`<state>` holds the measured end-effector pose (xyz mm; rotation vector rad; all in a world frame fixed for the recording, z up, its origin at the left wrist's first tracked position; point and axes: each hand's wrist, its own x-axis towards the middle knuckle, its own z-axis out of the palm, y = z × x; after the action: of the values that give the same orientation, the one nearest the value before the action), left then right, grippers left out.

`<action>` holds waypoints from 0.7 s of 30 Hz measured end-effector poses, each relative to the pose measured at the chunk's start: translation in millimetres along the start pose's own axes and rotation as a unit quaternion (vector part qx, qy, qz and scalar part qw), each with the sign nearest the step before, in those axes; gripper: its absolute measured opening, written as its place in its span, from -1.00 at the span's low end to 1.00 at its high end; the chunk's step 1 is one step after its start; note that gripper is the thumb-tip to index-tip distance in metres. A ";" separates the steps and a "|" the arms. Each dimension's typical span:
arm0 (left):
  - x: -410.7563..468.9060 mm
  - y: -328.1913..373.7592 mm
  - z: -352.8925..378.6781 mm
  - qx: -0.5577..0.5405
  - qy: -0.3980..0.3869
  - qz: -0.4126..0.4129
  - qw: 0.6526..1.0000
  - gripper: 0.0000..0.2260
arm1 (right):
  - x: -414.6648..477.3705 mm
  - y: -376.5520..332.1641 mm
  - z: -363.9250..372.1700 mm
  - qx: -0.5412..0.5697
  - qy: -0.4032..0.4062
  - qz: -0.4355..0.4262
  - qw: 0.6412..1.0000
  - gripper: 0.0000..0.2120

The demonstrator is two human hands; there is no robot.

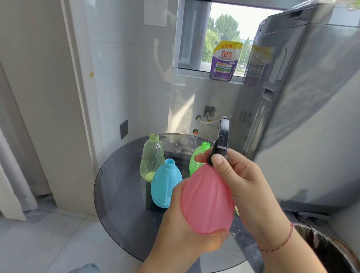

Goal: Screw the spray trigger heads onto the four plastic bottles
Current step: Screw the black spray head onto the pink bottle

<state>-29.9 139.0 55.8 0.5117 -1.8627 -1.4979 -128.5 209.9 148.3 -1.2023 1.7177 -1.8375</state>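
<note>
Round smoked-glass worktop [117, 195] in a laundry corner: first trigger head going on.

Left hand [182, 236] cups the pink bottle [208, 202] from below, steadying it above the worktop's 4 o'clock edge; right hand [245, 181] has its fingers [222, 165] clamped on the black trigger head [222, 138] collar, placed to twist. Yellow bottle [152, 157], blue bottle [165, 185] and green bottle [197, 158] stand uncapped near centre, awaiting theirs.

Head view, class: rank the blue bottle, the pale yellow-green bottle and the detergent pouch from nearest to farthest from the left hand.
1. Blue bottle, on the glass table just beyond the left hand.
2. Pale yellow-green bottle, farther back on the left.
3. Detergent pouch, up on the window sill.
</note>
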 end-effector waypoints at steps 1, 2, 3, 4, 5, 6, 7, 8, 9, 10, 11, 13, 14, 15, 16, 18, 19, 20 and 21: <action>-0.1 -1.7 0.7 -0.001 0.007 -0.001 1.000 -0.09 | -0.1 -0.5 1.8 -0.002 0.003 -0.001 1.000 -0.65; -0.6 -2.2 -0.1 -0.003 0.011 -0.004 1.000 -0.09 | -0.2 -1.3 3.8 -0.003 0.004 -0.002 1.000 -0.65; -1.5 -1.6 -2.8 -0.003 0.008 -0.007 1.000 -0.09 | 0.0 -2.0 5.9 -0.002 0.006 0.000 1.000 -0.65; -2.5 0.1 -7.2 0.000 -0.002 -0.008 1.000 -0.09 | 0.3 -2.8 7.6 0.001 0.007 0.002 1.000 -0.63; -3.5 3.2 -14.2 0.002 -0.018 -0.007 1.000 -0.08 | 0.8 -3.5 9.8 0.007 0.008 0.002 1.000 -0.62; -4.2 7.3 -22.6 0.000 -0.034 -0.004 0.999 -0.06 | 1.6 -4.3 12.5 0.018 0.008 0.000 1.000 -0.62; -4.5 12.1 -32.4 -0.003 -0.046 0.000 0.999 -0.03 | 2.5 -5.7 16.4 0.033 0.004 -0.005 0.999 -0.63; -4.2 17.1 -42.8 -0.003 -0.048 0.001 0.999 -0.03 | 3.8 -7.7 21.4 0.049 -0.005 -0.012 0.999 -0.66; -2.9 22.0 -52.9 0.005 -0.040 0.000 0.999 -0.04 | 5.6 -10.6 28.2 0.063 -0.016 -0.022 0.998 -0.70; -0.5 26.0 -63.1 0.021 -0.024 0.000 0.999 -0.07 | 7.7 -14.1 36.5 0.071 -0.030 -0.033 0.997 -0.73; 2.5 28.6 -74.2 0.041 -0.004 -0.001 0.999 -0.11 | 11.0 -17.4 46.3 0.066 -0.043 -0.043 0.996 -0.75; 12.5 29.5 -97.1 0.064 0.035 -0.004 0.997 -0.17 | 21.6 -22.6 65.6 0.031 -0.075 -0.044 0.996 -0.81; 19.5 28.9 -109.7 0.071 0.049 -0.004 0.996 -0.20 | 29.9 -25.3 75.2 0.009 -0.095 -0.036 0.995 -0.83; 28.1 28.3 -122.8 0.075 0.058 -0.005 0.995 -0.23 | 40.6 -27.0 85.0 -0.014 -0.116 -0.024 0.993 -0.82; 38.3 27.3 -135.6 0.075 0.062 -0.011 0.995 -0.26 | 53.4 -27.8 93.6 -0.040 -0.133 -0.013 0.990 -0.79; 63.7 23.8 -161.6 0.068 0.064 -0.021 0.995 -0.27 | 84.8 -28.8 111.9 -0.087 -0.154 -0.003 0.984 -0.71; 77.1 20.3 -172.8 0.064 0.067 -0.025 0.995 -0.28 | 100.5 -28.6 119.1 -0.106 -0.161 -0.005 0.981 -0.71; 94.2 16.7 -188.5 0.065 0.072 -0.026 0.995 -0.27 | 120.6 -28.6 130.4 -0.125 -0.168 -0.010 0.978 -0.71; 107.6 12.5 -193.9 0.068 0.072 -0.030 0.995 -0.25 | 135.0 -25.8 133.1 -0.152 -0.170 -0.012 0.974 -0.72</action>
<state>36.2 -64.3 116.1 0.7251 -1.8580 -1.3413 -97.4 29.9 205.2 -1.5555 1.8264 -1.3118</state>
